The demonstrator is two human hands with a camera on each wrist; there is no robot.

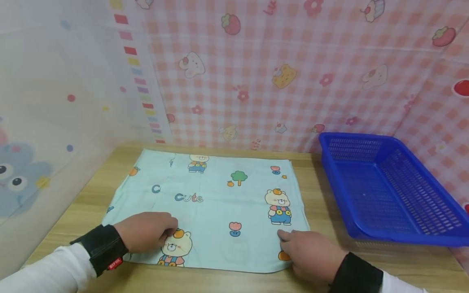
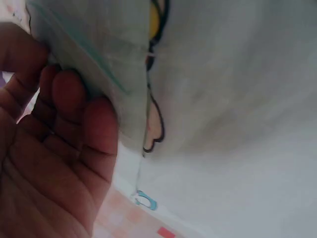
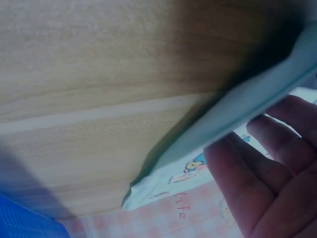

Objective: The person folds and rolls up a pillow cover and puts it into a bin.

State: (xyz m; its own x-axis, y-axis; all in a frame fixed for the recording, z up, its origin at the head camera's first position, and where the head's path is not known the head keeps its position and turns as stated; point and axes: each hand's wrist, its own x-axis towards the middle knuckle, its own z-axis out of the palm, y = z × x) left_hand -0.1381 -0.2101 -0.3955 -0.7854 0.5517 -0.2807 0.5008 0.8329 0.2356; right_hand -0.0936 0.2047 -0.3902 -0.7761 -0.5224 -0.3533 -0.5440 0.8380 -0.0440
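A pale blue cloth [image 1: 216, 211], printed with bears, tulips, a tree and the word "cute", lies spread in a rough rectangle on the wooden table. My left hand [image 1: 148, 232] is over its near left part, fingers curled. In the left wrist view, that hand [image 2: 59, 139] pinches a hemmed layer of the cloth [image 2: 213, 119] between thumb and fingers. At the near right corner, my right hand [image 1: 311, 252] rests on the cloth with the index finger extended. The right wrist view shows relaxed fingers [image 3: 237, 173] touching the cloth's raised edge [image 3: 218, 121].
A blue plastic basket [image 1: 346, 195] with slotted walls stands on the table to the right of the cloth. Behind the table [image 1: 315, 183] hangs a pink checked curtain [image 1: 253, 53]. On the left is a white printed one [image 1: 73, 65].
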